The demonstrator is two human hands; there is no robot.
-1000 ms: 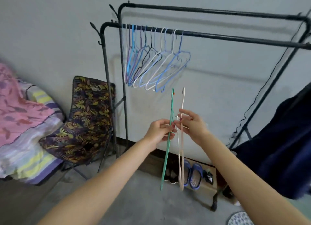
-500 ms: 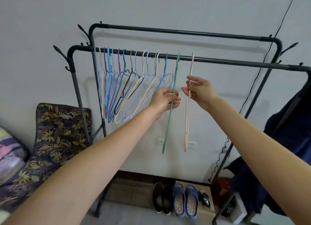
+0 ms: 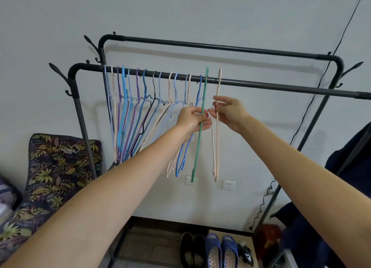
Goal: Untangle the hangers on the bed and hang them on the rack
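At the rack's front rail (image 3: 261,84), my left hand (image 3: 192,121) pinched the green hanger (image 3: 200,127) and my right hand (image 3: 230,112) the cream hanger (image 3: 217,147) at three o'clock of it, hooks at rail height; both looked light, thin, stiff, best held at the neck.

We see the front rail (image 3: 281,85) of the rack crowded on its left stretch by a row of hung hangers (image 3: 140,115), leaving no gap there. Right of the cream hanger (image 3: 217,139), the rail runs bare as far as the dark garment (image 3: 353,167) at the far right. The green hanger (image 3: 198,143) and the cream one hang close together, with our two hands filling the space between them. The rear rail (image 3: 220,46) stands behind and higher.
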